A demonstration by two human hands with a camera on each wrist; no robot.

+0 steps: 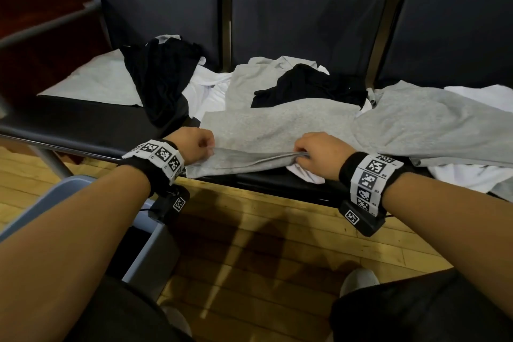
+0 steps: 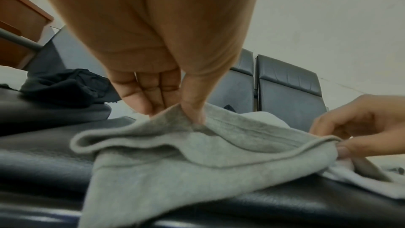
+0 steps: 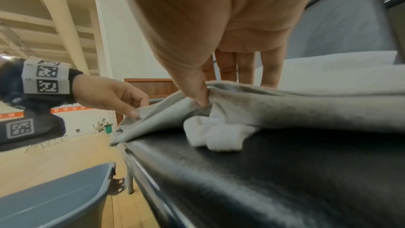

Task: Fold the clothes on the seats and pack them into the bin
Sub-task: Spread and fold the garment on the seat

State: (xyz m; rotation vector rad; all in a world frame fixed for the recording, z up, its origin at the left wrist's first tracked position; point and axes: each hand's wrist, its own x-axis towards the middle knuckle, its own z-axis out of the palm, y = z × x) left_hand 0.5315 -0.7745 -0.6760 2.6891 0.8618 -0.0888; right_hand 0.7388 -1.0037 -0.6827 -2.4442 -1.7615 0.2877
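The grey garment (image 1: pixel 277 130) lay on the seats (image 1: pixel 83 125), its near hem pinched by the left hand (image 1: pixel 194 144) at 9 o'clock and the right hand (image 1: pixel 319 153) at 3. Both grips were best lifted together, the edge kept taut, before folding away toward 12.

Row of black padded seats (image 1: pixel 91 122) spanning mid-frame, bearing grey shirts (image 1: pixel 277 125), black garments (image 1: pixel 158 78) and white garments (image 1: pixel 208 89); wooden floor (image 1: pixel 263 244) below, carrying a grey bin (image 1: pixel 147 255) at lower left.

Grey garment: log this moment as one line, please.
stage: folding | left hand: pinches grey garment near edge | right hand: pinches same edge | bin: on floor, contents unseen
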